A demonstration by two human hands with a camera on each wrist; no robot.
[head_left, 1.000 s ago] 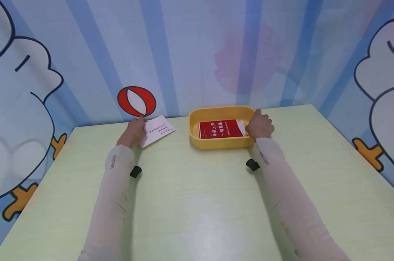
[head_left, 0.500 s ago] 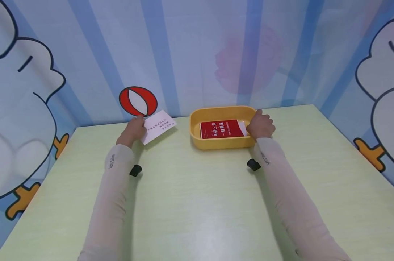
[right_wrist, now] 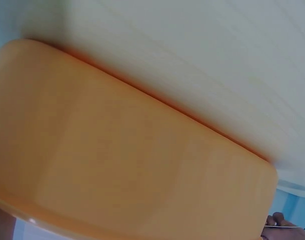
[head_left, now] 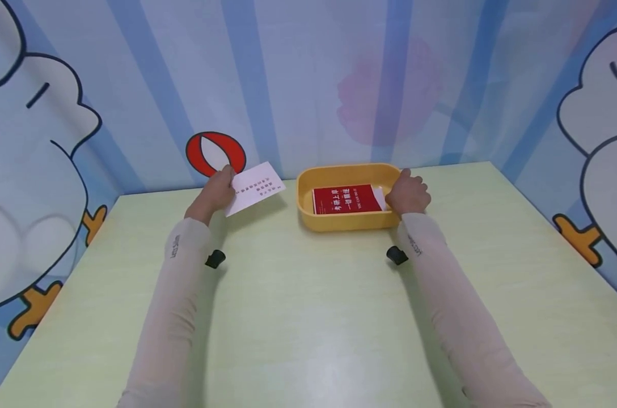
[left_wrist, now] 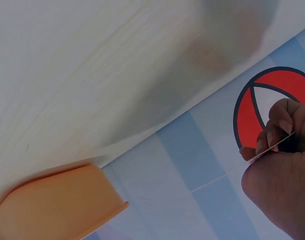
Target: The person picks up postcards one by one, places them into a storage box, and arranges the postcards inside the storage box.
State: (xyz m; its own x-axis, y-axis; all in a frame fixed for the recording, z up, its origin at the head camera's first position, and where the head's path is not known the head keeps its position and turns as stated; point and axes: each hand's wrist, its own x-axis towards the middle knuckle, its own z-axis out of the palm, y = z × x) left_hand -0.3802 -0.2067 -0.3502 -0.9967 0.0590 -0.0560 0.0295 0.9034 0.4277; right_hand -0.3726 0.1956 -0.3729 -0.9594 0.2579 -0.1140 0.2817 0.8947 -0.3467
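Note:
My left hand [head_left: 215,194] pinches a white card [head_left: 256,188] printed with rows of small dark characters. The card is raised above the table, its shadow falling below it, left of a yellow plastic basket. In the left wrist view the card [left_wrist: 271,147] shows edge-on as a thin line between thumb and curled fingers. My right hand [head_left: 408,194] grips the right end of the yellow basket [head_left: 349,222] over its rim. Inside the basket lies a red card [head_left: 346,200] with white characters, and a white piece shows at its right end, partly behind the right hand.
The pale green table [head_left: 308,317] meets a blue striped backdrop [head_left: 308,85] just behind the basket. A red and white ball [head_left: 229,148] is printed on the backdrop behind the left hand. Small black devices [head_left: 215,259] sit by both wrists.
The left hand has lifted the white card off the table and moved it up and slightly right, toward the basket. The right hand and basket have stayed put.

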